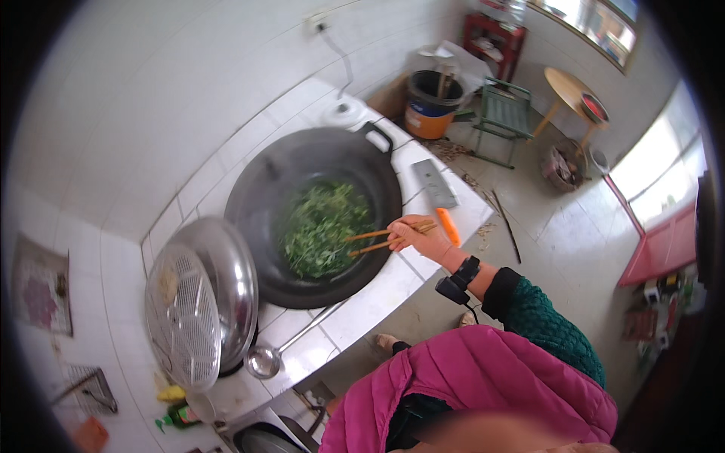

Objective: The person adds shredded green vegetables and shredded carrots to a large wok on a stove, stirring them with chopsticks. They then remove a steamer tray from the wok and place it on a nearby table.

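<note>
My right hand (416, 236) grips a pair of wooden chopsticks (371, 234) over the near right rim of a large dark wok (277, 161). Their tips are apart and reach to the edge of chopped leafy greens (325, 232) in the wok's bottom. Faint steam blurs the inside of the wok. A cleaver (435, 182) with an orange handle lies on the white tiled counter (374, 306), just beyond my hand. Along the wok's near side rests a long-handled metal ladle (264, 361). My left hand is out of view.
A steel lid (235, 283) and a perforated metal steamer plate (190, 320) lean at the wok's left. Beyond the counter's far end stand an orange and black bucket (429, 116), a green folding stool (506, 110) and a basket (563, 165). A dark stick (506, 226) lies on the floor.
</note>
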`<action>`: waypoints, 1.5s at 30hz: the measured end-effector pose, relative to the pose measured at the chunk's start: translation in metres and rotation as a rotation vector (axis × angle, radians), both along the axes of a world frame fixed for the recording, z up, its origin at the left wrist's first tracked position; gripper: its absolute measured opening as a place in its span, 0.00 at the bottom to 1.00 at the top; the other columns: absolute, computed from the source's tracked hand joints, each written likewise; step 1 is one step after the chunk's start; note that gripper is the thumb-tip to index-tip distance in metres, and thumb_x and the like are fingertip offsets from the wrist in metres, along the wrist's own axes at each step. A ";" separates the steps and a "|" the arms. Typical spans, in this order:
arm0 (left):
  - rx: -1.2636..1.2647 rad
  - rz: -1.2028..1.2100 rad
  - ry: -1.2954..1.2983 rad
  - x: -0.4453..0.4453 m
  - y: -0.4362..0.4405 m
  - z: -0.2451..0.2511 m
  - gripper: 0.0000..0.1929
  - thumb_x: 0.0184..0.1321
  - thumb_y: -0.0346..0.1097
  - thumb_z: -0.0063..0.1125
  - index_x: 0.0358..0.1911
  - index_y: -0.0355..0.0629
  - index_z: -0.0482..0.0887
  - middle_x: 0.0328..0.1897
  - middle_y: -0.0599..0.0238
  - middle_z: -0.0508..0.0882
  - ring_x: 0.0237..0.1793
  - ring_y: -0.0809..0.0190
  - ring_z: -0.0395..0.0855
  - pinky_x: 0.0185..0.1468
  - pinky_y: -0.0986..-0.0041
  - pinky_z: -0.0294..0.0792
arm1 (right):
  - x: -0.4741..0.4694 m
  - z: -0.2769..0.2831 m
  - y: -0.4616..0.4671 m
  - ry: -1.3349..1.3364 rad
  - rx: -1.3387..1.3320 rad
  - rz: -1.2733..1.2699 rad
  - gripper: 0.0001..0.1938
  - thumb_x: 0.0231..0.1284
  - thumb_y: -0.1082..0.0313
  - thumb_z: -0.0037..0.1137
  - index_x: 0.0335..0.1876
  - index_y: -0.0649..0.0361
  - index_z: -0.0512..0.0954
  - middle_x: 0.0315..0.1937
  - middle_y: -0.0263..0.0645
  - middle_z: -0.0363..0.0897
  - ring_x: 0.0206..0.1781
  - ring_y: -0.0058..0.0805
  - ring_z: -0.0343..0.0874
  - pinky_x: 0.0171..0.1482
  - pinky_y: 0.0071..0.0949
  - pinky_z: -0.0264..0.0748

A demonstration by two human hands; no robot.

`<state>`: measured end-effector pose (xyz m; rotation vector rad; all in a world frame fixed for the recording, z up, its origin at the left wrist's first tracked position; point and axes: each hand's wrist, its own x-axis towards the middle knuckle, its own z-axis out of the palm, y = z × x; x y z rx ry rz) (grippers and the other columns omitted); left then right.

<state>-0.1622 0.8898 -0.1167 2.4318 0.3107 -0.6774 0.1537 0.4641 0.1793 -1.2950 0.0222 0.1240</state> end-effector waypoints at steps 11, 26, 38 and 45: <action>-0.414 0.260 0.278 0.109 -0.210 0.079 0.17 0.64 0.46 0.55 0.43 0.37 0.78 0.39 0.54 0.84 0.39 0.53 0.85 0.42 0.62 0.78 | -0.164 0.039 -0.313 -0.102 0.151 -0.446 0.18 0.75 0.60 0.46 0.44 0.70 0.79 0.33 0.46 0.83 0.32 0.34 0.86 0.34 0.28 0.85; -0.738 -0.117 0.480 0.294 -0.598 0.158 0.21 0.71 0.45 0.53 0.57 0.34 0.72 0.45 0.50 0.83 0.41 0.56 0.87 0.43 0.67 0.82 | -0.251 0.012 -0.570 0.026 0.077 -1.132 0.18 0.74 0.56 0.48 0.42 0.67 0.80 0.31 0.47 0.84 0.28 0.36 0.86 0.32 0.30 0.84; -0.959 -0.084 0.596 0.455 -0.878 0.197 0.16 0.71 0.39 0.51 0.52 0.33 0.73 0.43 0.46 0.83 0.40 0.49 0.88 0.44 0.61 0.84 | -0.164 0.052 -0.761 0.051 -0.047 -1.220 0.20 0.73 0.54 0.48 0.41 0.68 0.79 0.30 0.47 0.84 0.27 0.36 0.85 0.31 0.30 0.84; -1.040 -0.223 0.537 0.530 -1.059 0.256 0.14 0.72 0.36 0.49 0.52 0.32 0.73 0.44 0.43 0.83 0.42 0.47 0.88 0.45 0.61 0.84 | -0.176 0.034 -0.873 0.061 0.017 -1.338 0.20 0.74 0.53 0.47 0.42 0.68 0.79 0.30 0.47 0.84 0.27 0.36 0.85 0.32 0.31 0.84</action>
